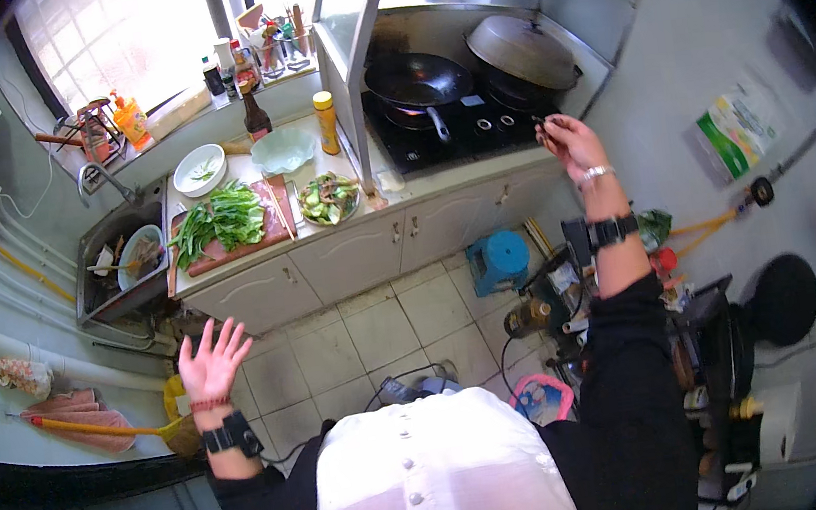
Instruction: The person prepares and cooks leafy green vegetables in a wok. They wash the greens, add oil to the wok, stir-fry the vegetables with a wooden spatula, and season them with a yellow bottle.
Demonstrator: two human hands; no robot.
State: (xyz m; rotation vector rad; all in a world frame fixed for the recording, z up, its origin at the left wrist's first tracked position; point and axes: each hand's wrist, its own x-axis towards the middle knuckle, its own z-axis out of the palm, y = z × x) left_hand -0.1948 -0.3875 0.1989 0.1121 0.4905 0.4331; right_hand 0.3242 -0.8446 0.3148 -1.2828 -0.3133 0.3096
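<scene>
My left hand [215, 364] is spread with its palm up and holds nothing, over the floor in front of the counter. My right hand [570, 144], fingers curled together, is by the front right edge of the black gas stove [434, 150]. A small dark thing shows at its fingertips; whether I hold it, I cannot tell. A black wok [418, 80] sits on the left burner, where a flame glows. On the right burner stands a second pan [509, 81] under a domed metal lid [521, 44].
Leafy greens [223, 223] and chopsticks [278, 208] lie on a cutting board [216, 259]. Near them are a white bowl [200, 170], a pale green bowl [283, 150], a dish of cut vegetables [328, 198] and bottles. The sink [91, 291] is left; a blue stool [501, 263] stands below.
</scene>
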